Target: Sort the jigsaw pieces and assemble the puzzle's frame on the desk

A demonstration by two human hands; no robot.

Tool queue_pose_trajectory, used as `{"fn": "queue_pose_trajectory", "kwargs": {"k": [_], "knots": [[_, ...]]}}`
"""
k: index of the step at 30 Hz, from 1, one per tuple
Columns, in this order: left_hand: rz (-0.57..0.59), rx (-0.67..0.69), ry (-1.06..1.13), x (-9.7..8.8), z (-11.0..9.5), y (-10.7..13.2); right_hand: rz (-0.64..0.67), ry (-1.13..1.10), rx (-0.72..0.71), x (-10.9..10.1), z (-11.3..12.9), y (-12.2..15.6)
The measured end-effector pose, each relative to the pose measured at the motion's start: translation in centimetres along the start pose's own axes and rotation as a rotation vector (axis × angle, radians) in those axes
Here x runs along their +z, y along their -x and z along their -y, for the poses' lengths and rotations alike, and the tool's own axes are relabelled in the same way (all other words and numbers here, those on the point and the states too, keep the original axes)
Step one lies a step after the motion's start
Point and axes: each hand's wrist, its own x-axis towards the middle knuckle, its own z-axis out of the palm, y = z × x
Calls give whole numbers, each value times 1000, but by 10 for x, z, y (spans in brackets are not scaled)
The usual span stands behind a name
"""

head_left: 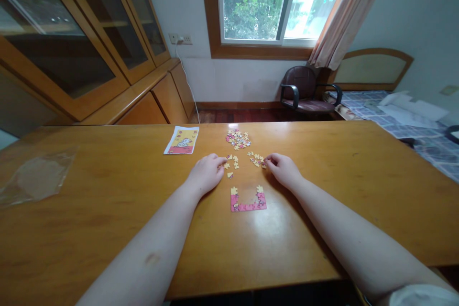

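Observation:
A partly joined jigsaw (248, 202), a pink and yellow U-shaped border section, lies on the wooden table (107, 210) between my forearms. Several loose yellow pieces (256, 158) are scattered just beyond it, and a small heap of pieces (237, 139) sits farther back. My left hand (205, 173) rests knuckles up, fingers curled, its fingertips touching a loose piece (227, 165). My right hand (282, 169) is curled too, its fingertips pinching a small piece (264, 164) at the edge of the scattered ones.
A reference picture card (181, 140) lies at the back left of the pieces. A clear plastic bag (36, 177) lies near the table's left edge. Behind the table stand wooden cabinets (82, 43), a dark armchair (304, 88) under the window, and a bed (412, 119) at right.

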Motion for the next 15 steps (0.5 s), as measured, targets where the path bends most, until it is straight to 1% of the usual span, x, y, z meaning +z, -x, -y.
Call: {"fn": "queue_pose_trajectory", "kwargs": {"k": [2,4,10,12,15], "knots": [[-36,81,-34,3,-3,0,-5,-6,-2,1,0,0],[-19,146,-55,7,-6,1,-9,-7,-4,1,-1,0],[156,258,-16,14,-10,0,-2,-4,-9,2,-1,0],[193,264,1,13,-10,-1,4,-3,-10,1,0,0],[217,243,4,12,-9,-2,6,2,-7,0,1,1]]}}
